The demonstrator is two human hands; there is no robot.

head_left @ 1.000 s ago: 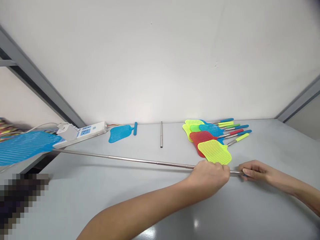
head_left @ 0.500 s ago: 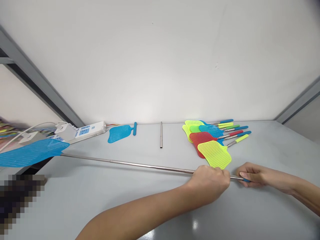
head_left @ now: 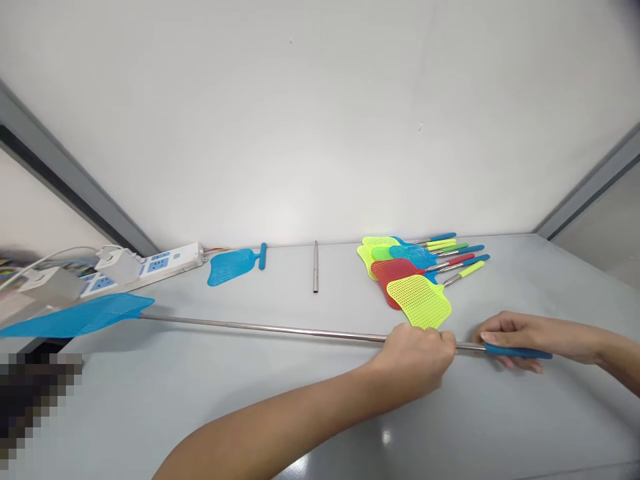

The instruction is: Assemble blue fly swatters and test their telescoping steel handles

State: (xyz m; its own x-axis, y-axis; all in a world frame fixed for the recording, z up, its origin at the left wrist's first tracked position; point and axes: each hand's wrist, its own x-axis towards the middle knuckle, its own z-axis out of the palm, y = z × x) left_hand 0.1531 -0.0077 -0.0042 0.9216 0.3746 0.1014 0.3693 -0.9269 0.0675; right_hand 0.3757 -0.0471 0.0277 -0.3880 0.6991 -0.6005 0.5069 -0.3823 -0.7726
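Note:
A long blue fly swatter (head_left: 83,317) stretches across the table, its telescopic metal rod (head_left: 280,329) drawn out and its mesh head at the far left. My left hand (head_left: 419,360) is closed in a fist around the rod near its right end. At the blue handle (head_left: 517,351), my right hand (head_left: 515,337) has its thumb along the top and fingers curled underneath, in a loose grip. Behind my hands lies a pile of collapsed swatters in several colours, with a yellow swatter (head_left: 420,300) in front and a red swatter (head_left: 397,270) beneath it.
Against the back wall rest a detached blue swatter head (head_left: 231,267), a short blue handle (head_left: 263,257) and a loose metal tube (head_left: 315,268). A white power strip (head_left: 173,260) with plugged-in adapters (head_left: 117,265) and cables sits at the left. Metal frame posts flank the table.
My right hand has loosened and shifted, so more of the blue handle shows. The swatter head has turned closer to edge-on. My left hand still grips the rod; the view has shifted slightly.

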